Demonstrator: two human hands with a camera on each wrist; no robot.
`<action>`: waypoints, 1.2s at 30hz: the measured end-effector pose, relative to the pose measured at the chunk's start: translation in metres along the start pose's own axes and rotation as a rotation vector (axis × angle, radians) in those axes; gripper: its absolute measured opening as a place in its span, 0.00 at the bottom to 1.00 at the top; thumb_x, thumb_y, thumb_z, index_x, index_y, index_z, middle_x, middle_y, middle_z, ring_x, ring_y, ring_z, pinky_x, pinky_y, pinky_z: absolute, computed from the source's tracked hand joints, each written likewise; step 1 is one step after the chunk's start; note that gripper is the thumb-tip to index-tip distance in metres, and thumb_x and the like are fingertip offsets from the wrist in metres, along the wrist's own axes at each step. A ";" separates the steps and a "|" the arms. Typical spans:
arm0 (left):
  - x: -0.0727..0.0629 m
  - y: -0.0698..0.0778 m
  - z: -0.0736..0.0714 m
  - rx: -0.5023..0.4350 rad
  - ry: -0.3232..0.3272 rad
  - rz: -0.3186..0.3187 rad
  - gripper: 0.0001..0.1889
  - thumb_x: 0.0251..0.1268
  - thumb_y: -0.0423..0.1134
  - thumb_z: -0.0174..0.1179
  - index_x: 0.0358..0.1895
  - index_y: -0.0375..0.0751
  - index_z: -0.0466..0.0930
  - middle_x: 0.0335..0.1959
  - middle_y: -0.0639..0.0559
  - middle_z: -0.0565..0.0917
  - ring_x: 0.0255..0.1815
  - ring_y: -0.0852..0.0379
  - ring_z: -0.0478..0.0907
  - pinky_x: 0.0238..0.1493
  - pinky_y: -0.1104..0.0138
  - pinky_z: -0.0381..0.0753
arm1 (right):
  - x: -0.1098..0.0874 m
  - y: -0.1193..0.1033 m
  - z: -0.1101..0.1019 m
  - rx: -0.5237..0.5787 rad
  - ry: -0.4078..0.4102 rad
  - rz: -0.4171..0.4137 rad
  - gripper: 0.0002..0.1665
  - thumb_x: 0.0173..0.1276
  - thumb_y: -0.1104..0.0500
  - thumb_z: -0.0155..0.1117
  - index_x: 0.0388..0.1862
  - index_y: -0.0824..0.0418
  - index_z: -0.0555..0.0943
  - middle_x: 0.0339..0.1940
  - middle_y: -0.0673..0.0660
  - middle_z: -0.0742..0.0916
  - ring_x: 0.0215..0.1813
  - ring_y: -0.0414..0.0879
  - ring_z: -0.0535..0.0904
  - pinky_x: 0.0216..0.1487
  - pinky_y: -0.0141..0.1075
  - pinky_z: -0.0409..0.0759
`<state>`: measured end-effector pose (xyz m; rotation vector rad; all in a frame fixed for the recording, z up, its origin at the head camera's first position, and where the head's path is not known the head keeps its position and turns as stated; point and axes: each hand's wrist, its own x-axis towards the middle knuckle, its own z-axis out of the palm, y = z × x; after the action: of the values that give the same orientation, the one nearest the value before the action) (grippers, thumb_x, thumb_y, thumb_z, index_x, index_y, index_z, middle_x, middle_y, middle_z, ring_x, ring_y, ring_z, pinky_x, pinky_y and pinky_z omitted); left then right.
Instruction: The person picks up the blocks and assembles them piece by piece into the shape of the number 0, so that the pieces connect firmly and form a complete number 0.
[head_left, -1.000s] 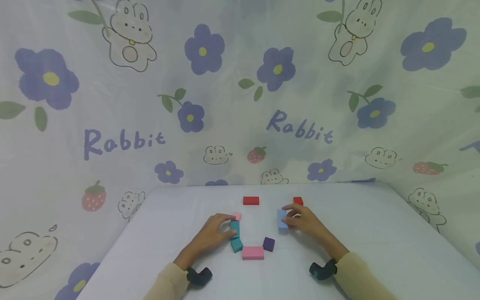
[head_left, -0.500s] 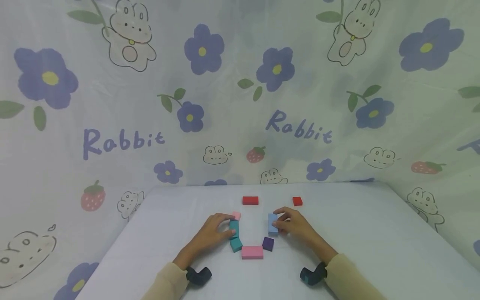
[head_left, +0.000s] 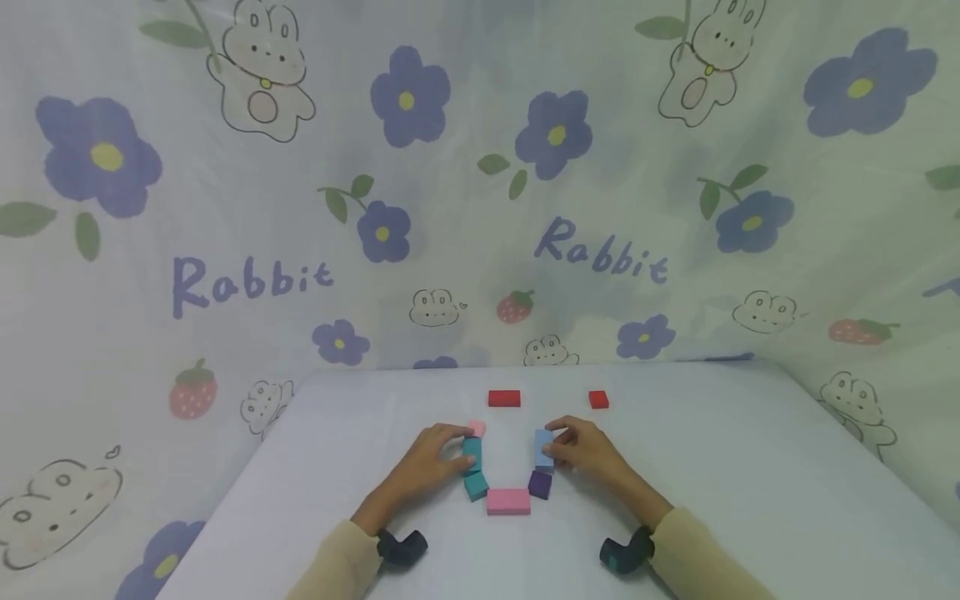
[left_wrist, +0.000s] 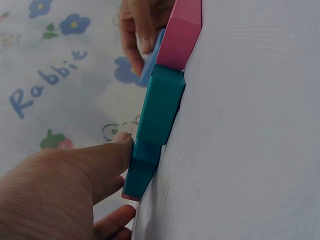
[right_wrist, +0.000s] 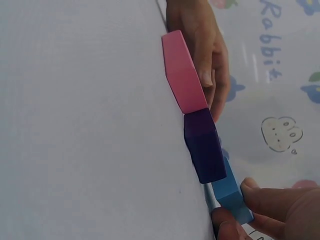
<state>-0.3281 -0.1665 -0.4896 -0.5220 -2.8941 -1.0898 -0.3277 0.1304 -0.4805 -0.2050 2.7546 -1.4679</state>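
In the head view my right hand [head_left: 596, 454] pinches a light-blue block [head_left: 543, 444], upright lengthwise behind a dark purple block [head_left: 540, 485]. My left hand [head_left: 423, 462] rests at a longer teal block [head_left: 472, 452]. Its thumb touches that block and its index finger reaches to a small light-pink block [head_left: 477, 427] at the far end. A smaller teal block [head_left: 476, 486] sits tilted just in front. At the front lies a pink block [head_left: 508, 502], between the small teal and purple ones. The left wrist view shows the left thumb [left_wrist: 122, 137] against the teal side.
Towards the back of the white table [head_left: 712, 467] lie a long red block [head_left: 504, 398] and a small red one [head_left: 598, 400]. A patterned curtain [head_left: 450, 183] hangs behind. Dark wrist devices sit on both wrists, close above the cloth.
My right hand has moved left and slightly nearer, bringing the light-blue block up behind the purple one. The left hand has stayed at the teal and light-pink blocks.
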 end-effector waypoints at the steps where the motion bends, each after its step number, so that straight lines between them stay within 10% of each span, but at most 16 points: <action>1: 0.000 0.000 0.000 0.001 -0.001 -0.005 0.26 0.66 0.55 0.63 0.66 0.56 0.75 0.68 0.48 0.74 0.74 0.41 0.64 0.71 0.38 0.65 | -0.001 0.000 0.000 0.001 -0.002 -0.006 0.21 0.62 0.59 0.73 0.54 0.58 0.82 0.33 0.52 0.86 0.30 0.42 0.81 0.34 0.33 0.84; 36: 0.002 0.000 0.000 -0.009 0.001 -0.008 0.25 0.66 0.53 0.64 0.65 0.54 0.76 0.68 0.48 0.75 0.73 0.42 0.65 0.71 0.39 0.64 | 0.002 0.005 0.003 -0.103 -0.017 -0.079 0.16 0.63 0.59 0.73 0.51 0.57 0.85 0.32 0.49 0.83 0.33 0.41 0.75 0.32 0.29 0.76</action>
<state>-0.3298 -0.1654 -0.4894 -0.5108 -2.8940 -1.1045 -0.3298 0.1302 -0.4858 -0.3303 2.8426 -1.3342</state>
